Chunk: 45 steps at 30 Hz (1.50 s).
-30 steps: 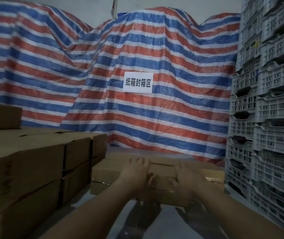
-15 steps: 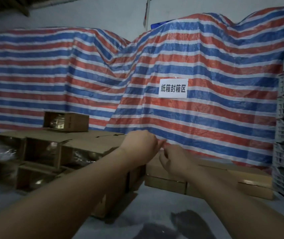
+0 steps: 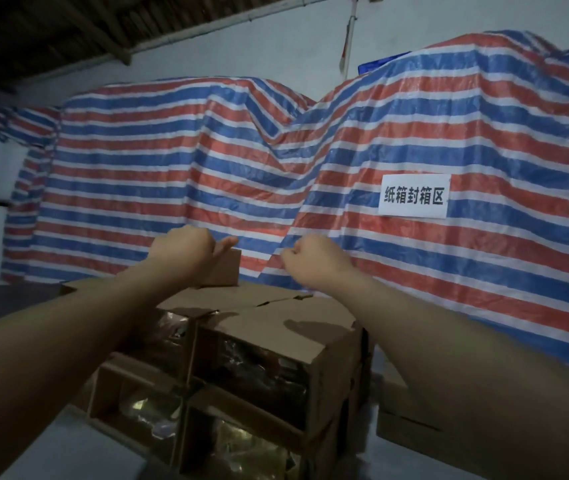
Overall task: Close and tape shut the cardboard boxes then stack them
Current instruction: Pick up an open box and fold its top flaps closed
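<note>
View swung left | left hand [image 3: 182, 252] on small brown box [image 3: 222, 271]

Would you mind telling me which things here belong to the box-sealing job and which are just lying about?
Job:
- small brown cardboard box atop the stack, at the left hand
- stack of open-fronted brown cardboard boxes
- right hand, fingers curled

Lying about:
- red, white and blue striped tarpaulin
- white paper sign
</note>
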Available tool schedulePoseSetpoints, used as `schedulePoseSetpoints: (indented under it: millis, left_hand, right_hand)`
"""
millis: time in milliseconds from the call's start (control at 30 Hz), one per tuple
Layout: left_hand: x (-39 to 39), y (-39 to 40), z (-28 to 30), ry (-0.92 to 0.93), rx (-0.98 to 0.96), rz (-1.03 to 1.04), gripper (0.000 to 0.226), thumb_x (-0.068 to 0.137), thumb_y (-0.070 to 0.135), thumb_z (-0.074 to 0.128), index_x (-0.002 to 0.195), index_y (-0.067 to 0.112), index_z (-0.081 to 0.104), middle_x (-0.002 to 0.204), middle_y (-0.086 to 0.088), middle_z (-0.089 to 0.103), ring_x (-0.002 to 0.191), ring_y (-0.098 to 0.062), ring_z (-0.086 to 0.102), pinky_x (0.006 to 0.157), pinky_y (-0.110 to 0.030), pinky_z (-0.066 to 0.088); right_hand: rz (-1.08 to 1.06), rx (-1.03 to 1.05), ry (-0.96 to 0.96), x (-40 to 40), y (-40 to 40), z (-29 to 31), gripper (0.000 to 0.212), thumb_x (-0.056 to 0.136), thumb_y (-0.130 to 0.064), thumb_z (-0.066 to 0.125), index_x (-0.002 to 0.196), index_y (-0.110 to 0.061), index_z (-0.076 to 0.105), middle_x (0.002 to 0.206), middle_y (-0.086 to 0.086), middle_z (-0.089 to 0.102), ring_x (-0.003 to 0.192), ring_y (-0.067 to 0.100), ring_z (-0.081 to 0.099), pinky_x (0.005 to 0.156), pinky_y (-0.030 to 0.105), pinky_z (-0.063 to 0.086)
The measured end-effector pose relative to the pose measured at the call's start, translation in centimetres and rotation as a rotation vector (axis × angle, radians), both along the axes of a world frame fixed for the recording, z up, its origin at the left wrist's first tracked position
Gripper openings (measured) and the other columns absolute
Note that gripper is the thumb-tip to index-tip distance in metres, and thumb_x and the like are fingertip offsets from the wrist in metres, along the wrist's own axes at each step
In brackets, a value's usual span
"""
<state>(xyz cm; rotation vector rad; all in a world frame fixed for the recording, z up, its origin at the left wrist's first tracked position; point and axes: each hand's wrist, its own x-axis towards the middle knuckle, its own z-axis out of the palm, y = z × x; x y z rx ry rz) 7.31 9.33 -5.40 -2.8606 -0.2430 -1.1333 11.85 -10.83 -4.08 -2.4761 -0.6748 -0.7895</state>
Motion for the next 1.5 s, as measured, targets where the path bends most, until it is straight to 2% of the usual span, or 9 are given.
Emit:
schedulePoseSetpoints:
  millis: [167, 300, 400, 567, 667, 767, 933, 1133, 1500]
  left_hand:
    - [7.2, 6.8, -0.1, -0.081, -0.165, 0.094, 0.008, 0.095, 0.021, 0.059, 0.087, 0.019, 0.057, 0.081, -0.001, 0.058, 0.069, -0.014, 0.059, 0.063, -0.027, 0.051]
    - [13.0, 11.4, -0.1, -0.030, -0.121, 0.086, 0.018, 0.089, 0.021, 0.066, 0.103, 0.023, 0.055, 0.095, 0.001, 0.060, 0.083, -0.014, 0.059, 0.077, -0.033, 0.055]
    - [16.9, 13.9, 0.3, 0.011, 0.022, 0.158, 0.057, 0.087, 0.029, 0.068, 0.136, 0.022, 0.039, 0.126, -0.004, 0.054, 0.110, -0.023, 0.055, 0.085, -0.038, 0.049]
    - [20.3, 16.2, 1.6, 0.131, 0.137, 0.227, 0.080, 0.086, 0.037, 0.066, 0.151, 0.027, 0.021, 0.146, -0.005, 0.043, 0.132, -0.027, 0.043, 0.101, -0.045, 0.042]
    - [20.8, 15.6, 1.8, 0.223, 0.089, 0.140, 0.042, 0.089, 0.029, 0.062, 0.129, 0.032, 0.052, 0.115, 0.001, 0.059, 0.107, -0.020, 0.057, 0.092, -0.039, 0.048]
    - [20.6, 15.0, 1.9, 0.208, 0.086, 0.105, 0.019, 0.095, 0.026, 0.054, 0.112, 0.031, 0.059, 0.091, 0.007, 0.056, 0.082, -0.012, 0.056, 0.082, -0.034, 0.053]
    - [17.8, 12.5, 3.6, -0.055, 0.068, -0.058, 0.017, 0.096, 0.032, 0.056, 0.111, 0.028, 0.059, 0.093, 0.006, 0.059, 0.083, -0.012, 0.059, 0.079, -0.031, 0.053]
    - [12.5, 8.6, 7.7, -0.148, 0.155, -0.112, 0.017, 0.096, 0.031, 0.056, 0.113, 0.030, 0.058, 0.101, 0.005, 0.061, 0.087, -0.012, 0.060, 0.082, -0.032, 0.053]
    - [-1.0, -5.5, 14.2, -0.206, -0.023, -0.452, 0.020, 0.100, 0.041, 0.048, 0.098, 0.028, 0.063, 0.085, 0.007, 0.060, 0.077, -0.008, 0.058, 0.069, -0.026, 0.045]
  right_hand:
    - [0.067, -0.189, 0.038, 7.2, 7.8, 3.2, 0.037, 0.099, -0.041, 0.048, 0.071, -0.017, 0.045, 0.066, 0.001, 0.045, 0.055, 0.015, 0.042, 0.048, 0.026, 0.031]
    - [0.077, -0.361, 0.010, 11.3, 12.9, 4.7, 0.030, 0.100, -0.047, 0.046, 0.095, -0.017, 0.049, 0.084, -0.001, 0.051, 0.072, 0.013, 0.050, 0.054, 0.027, 0.034]
    - [0.113, -0.405, 0.016, 13.3, 14.9, 4.7, 0.029, 0.101, -0.046, 0.048, 0.109, -0.019, 0.053, 0.107, 0.006, 0.056, 0.088, 0.019, 0.053, 0.072, 0.028, 0.039]
    - [0.080, -0.423, 0.071, 15.9, 16.0, 4.0, 0.061, 0.101, -0.047, 0.050, 0.149, -0.010, 0.041, 0.150, 0.012, 0.046, 0.133, 0.030, 0.048, 0.096, 0.032, 0.040]
    - [0.088, -0.414, 0.091, 16.4, 16.4, 3.6, 0.065, 0.099, -0.050, 0.052, 0.149, -0.010, 0.040, 0.151, 0.012, 0.046, 0.132, 0.030, 0.048, 0.093, 0.031, 0.039]
    - [0.118, -0.394, 0.080, 16.5, 17.1, 3.6, 0.053, 0.095, -0.052, 0.059, 0.132, -0.015, 0.050, 0.130, 0.010, 0.058, 0.104, 0.024, 0.056, 0.080, 0.029, 0.041]
    - [0.245, -0.100, 0.089, 15.5, 17.6, 3.6, 0.035, 0.090, -0.042, 0.070, 0.114, -0.023, 0.054, 0.098, -0.001, 0.060, 0.088, 0.017, 0.061, 0.074, 0.029, 0.054]
    - [0.171, 0.204, 0.046, 10.8, 14.6, 6.6, 0.018, 0.091, -0.022, 0.062, 0.094, -0.019, 0.045, 0.085, 0.001, 0.050, 0.074, 0.017, 0.054, 0.054, 0.027, 0.041]
    - [-0.005, 0.164, 0.068, -5.7, -1.1, 15.0, 0.006, 0.098, -0.011, 0.049, 0.096, -0.011, 0.054, 0.091, 0.013, 0.068, 0.081, 0.025, 0.068, 0.063, 0.035, 0.058]
